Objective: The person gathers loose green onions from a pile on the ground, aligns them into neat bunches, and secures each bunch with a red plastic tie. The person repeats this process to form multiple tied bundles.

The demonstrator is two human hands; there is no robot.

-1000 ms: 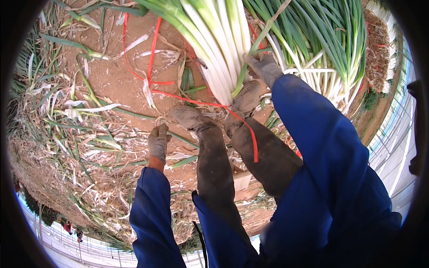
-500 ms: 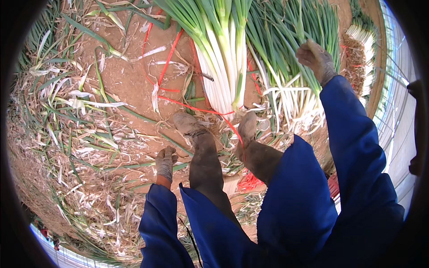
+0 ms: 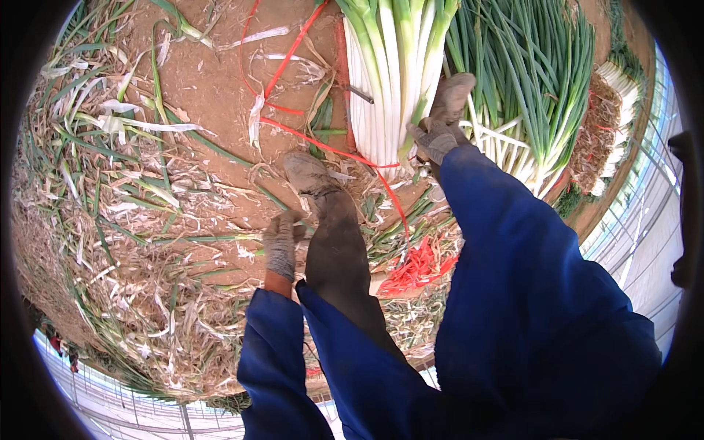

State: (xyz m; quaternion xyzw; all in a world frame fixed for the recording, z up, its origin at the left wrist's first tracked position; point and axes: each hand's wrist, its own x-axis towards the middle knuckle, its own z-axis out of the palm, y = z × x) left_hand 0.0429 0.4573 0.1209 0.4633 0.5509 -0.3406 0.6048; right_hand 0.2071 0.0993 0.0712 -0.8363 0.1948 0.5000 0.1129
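A thick bundle of large green onions (image 3: 381,95), white stalks toward me and green leaves away, lies on the soil in front of my feet. My right hand (image 3: 438,141), in a dirty grey glove, is by the lower right side of this bundle, fingers stretched toward the stalks. Whether they touch is unclear. My left hand (image 3: 280,236), gloved too, hangs beside my left shin with loosely curved fingers and nothing visible in it. Red plastic twine (image 3: 330,150) runs across the ground and past the bundle's root end, then back to a red tangle (image 3: 418,270).
More green onions (image 3: 524,81) lie to the right, with another row (image 3: 614,110) farther right. My left boot (image 3: 308,172) stands left of the root end; my right boot (image 3: 453,94) is beside the bundle. Trimmed leaves and dry husks (image 3: 139,220) cover the left ground.
My right hand has come down and left from the neighbouring leaves to the bundle's side. My right foot has stepped forward. The view has shifted; the left hand still hangs by the shin.
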